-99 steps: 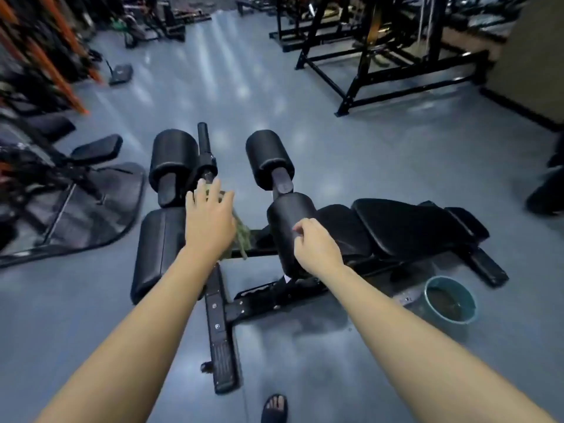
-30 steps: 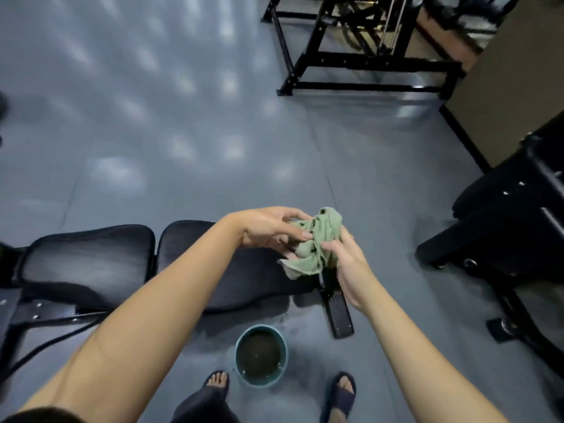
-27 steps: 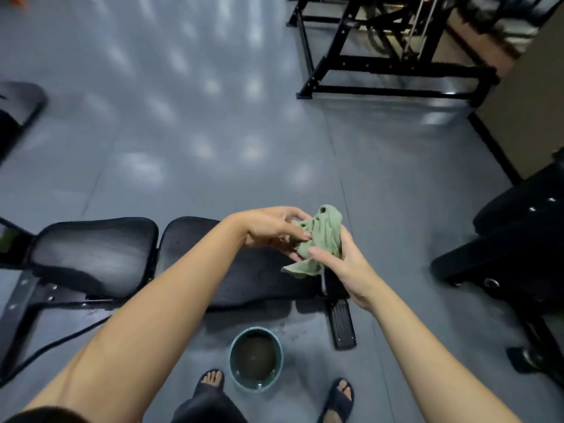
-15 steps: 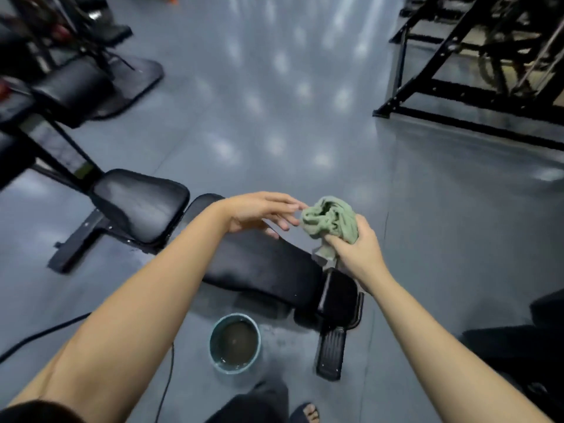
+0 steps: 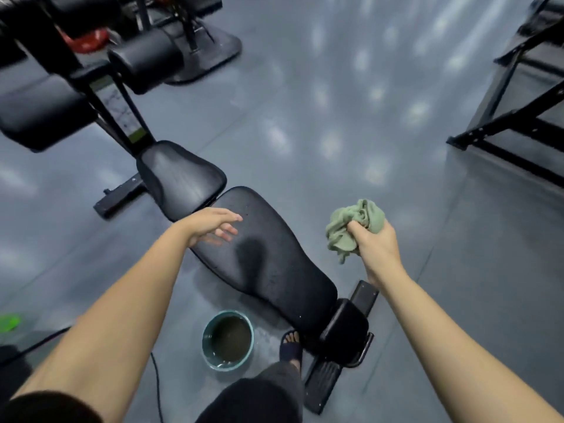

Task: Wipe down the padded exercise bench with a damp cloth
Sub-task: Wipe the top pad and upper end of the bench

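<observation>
The black padded bench [image 5: 274,264] runs diagonally from upper left to lower right, with a smaller seat pad [image 5: 183,178] beyond the long back pad. My right hand [image 5: 374,242] grips a bunched green cloth [image 5: 354,227] in the air, to the right of the long pad and clear of it. My left hand [image 5: 210,225] hovers over the long pad's left edge, fingers spread and loose, holding nothing. The pad's surface shows small specks and a dull sheen.
A teal bucket [image 5: 227,340] of murky water stands on the grey floor beside the bench, near my sandalled foot [image 5: 291,346]. Black roller pads [image 5: 146,59] rise at the bench's far end. A black rack frame [image 5: 512,117] stands right; a cable trails lower left.
My left hand has let go of the cloth and moved left over the pad. The right hand has carried the cloth to the right. The view has swung along the bench.
</observation>
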Motion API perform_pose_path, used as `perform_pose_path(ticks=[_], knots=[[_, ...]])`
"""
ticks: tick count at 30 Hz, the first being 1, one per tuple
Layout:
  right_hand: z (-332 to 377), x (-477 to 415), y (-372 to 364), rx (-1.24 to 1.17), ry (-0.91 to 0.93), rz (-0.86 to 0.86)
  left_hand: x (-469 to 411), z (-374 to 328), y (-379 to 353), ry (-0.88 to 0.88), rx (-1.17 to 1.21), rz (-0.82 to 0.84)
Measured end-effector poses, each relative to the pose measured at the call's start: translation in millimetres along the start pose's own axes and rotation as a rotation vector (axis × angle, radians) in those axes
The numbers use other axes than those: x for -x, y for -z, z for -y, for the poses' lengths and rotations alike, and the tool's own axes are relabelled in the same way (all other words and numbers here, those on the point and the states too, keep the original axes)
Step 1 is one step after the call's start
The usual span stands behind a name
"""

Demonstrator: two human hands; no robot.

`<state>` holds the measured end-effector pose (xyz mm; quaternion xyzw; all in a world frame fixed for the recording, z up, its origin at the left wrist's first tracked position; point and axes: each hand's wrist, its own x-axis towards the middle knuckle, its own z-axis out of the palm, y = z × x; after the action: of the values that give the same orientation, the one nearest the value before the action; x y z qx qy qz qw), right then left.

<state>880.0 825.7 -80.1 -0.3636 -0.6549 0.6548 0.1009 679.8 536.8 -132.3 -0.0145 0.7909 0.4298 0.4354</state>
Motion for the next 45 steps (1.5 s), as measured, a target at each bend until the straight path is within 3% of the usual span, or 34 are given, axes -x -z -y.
perform_pose_path(ticks=[8,16,22,25,30,33,36,39,45], knots=[[22.2,-100.7,-53.0,0.475,-0.004,0.32,-91.7,-8.1,32.2,0.058,0.261,-0.35],[-22.3,-172.7,-122.9,0.522,-0.194,0.42,-141.7,29.2,70.9,0.173,0.38,-0.574],[-36.6,-240.2,-230.4,0.563,-0.116,0.643,-179.1,76.0,101.3,0.246,0.506,-0.75],[-50.8,-277.2,-298.7,0.562,-0.056,0.696,-209.4,95.3,118.5,0.269,0.384,-0.918],[-71.3,-343.7,-387.0,0.647,0.105,0.799,-284.3,121.9,140.5,0.336,-0.076,-1.177],[-95.3,-377.0,-421.9,0.66,0.151,0.819,-340.0,127.2,165.9,0.356,-0.072,-1.247],[-124.3,-402.1,-451.2,0.712,0.246,0.797,-400.8,139.6,180.0,0.436,-0.097,-1.214],[-153.1,-426.6,-482.5,0.755,0.361,0.736,-434.1,157.2,169.4,0.436,-0.284,-1.357],[-180.4,-468.5,-514.8,0.986,0.356,0.546,-449.5,169.4,174.8,0.503,-0.354,-1.445]])
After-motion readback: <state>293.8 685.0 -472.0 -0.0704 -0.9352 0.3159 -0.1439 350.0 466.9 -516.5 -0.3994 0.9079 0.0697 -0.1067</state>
